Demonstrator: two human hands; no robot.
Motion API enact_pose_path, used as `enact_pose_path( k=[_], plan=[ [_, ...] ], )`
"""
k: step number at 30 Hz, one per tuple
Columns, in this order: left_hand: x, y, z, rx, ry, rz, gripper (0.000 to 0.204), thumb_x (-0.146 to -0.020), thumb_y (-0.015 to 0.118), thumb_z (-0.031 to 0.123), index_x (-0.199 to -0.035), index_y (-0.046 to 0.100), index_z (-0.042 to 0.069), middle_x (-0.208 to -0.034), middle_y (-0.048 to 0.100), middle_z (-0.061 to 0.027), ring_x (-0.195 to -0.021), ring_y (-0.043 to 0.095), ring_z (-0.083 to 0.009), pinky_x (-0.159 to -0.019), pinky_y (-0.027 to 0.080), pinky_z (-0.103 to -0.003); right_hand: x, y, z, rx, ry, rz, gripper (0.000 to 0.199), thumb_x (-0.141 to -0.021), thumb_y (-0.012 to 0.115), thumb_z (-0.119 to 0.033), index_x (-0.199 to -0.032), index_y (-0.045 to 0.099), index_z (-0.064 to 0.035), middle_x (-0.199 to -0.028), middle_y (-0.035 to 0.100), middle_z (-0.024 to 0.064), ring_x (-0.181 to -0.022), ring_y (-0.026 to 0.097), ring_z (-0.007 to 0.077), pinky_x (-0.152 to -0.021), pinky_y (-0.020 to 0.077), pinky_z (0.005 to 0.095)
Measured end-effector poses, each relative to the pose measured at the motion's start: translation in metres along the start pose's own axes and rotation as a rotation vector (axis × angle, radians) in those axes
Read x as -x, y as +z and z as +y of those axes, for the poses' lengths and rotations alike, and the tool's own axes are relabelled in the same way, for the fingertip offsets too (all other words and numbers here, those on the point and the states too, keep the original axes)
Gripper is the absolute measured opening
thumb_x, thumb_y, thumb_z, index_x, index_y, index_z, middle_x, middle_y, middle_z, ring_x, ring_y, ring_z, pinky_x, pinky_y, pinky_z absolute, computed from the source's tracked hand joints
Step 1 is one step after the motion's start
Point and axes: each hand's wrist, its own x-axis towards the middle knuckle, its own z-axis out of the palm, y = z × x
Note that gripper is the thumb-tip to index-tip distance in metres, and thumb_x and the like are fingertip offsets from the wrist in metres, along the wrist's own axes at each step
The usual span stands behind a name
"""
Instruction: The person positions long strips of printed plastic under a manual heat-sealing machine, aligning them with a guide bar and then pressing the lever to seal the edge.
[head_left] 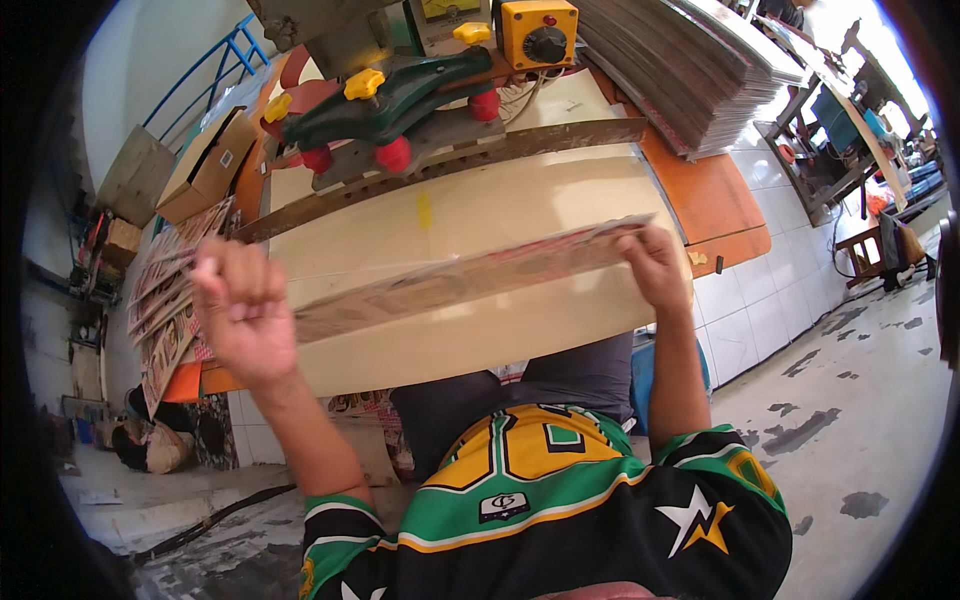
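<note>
A long, narrow printed strip point(470, 280), brownish with reddish print, stretches at a slant over the cream tabletop point(540, 185) in front of me. My right hand point(655, 268) is closed on its right end, thumb and fingers pinching the edge. My left hand point(245, 310) is raised at the strip's other end with its fingers curled in. The strip's left end passes out of sight by that hand, and what the fingers hold is hidden. A faint thin line runs from near the left hand to the strip's upper edge.
Beyond the tabletop stands a machine with a dark green clamp frame point(400, 100) and yellow knobs, beside a yellow control box point(538, 35). Printed strips point(165, 300) pile up at left, near a cardboard box point(205, 165). Tall stacked sheets point(690, 80) stand back right.
</note>
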Motion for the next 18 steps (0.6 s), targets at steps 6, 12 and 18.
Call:
enact_pose_path(
  k=[6,12,18],
  plan=[
    [0.034,-0.125,0.123,0.069,0.159,0.223,0.016,-0.104,0.054,0.014,-0.096,0.043,0.006,-0.068,0.028,0.0023,-0.058,0.026,-0.0070,-0.051,0.025,-0.026,0.002,-0.107,-0.006,-0.139,-0.101,0.266,0.029,-0.105,0.054,-0.030,-0.114,0.059,-0.0021,-0.098,0.063,0.0009,-0.088,0.060,0.0083,-0.079,0.0490,0.0250],
    [0.179,-0.399,0.364,-0.297,0.530,0.735,0.022,-0.103,0.046,0.010,-0.082,0.042,0.012,-0.066,0.027,-0.0004,-0.053,0.025,-0.0143,-0.049,0.025,-0.031,0.006,-0.281,0.013,-0.114,-0.140,0.390,0.034,-0.107,0.052,-0.031,-0.122,0.060,-0.0017,-0.112,0.065,0.0039,-0.104,0.062,0.0111,-0.092,0.0503,0.0278],
    [0.257,-0.445,0.349,-0.363,0.491,1.247,0.026,-0.106,0.043,0.016,-0.080,0.042,0.011,-0.064,0.033,-0.0016,-0.049,0.028,-0.0149,-0.047,0.028,-0.029,0.050,-0.349,-0.001,-0.133,-0.026,0.319,0.034,-0.107,0.052,-0.027,-0.126,0.059,-0.0007,-0.115,0.065,0.0037,-0.105,0.063,0.0109,-0.093,0.0507,0.0280]
  ],
)
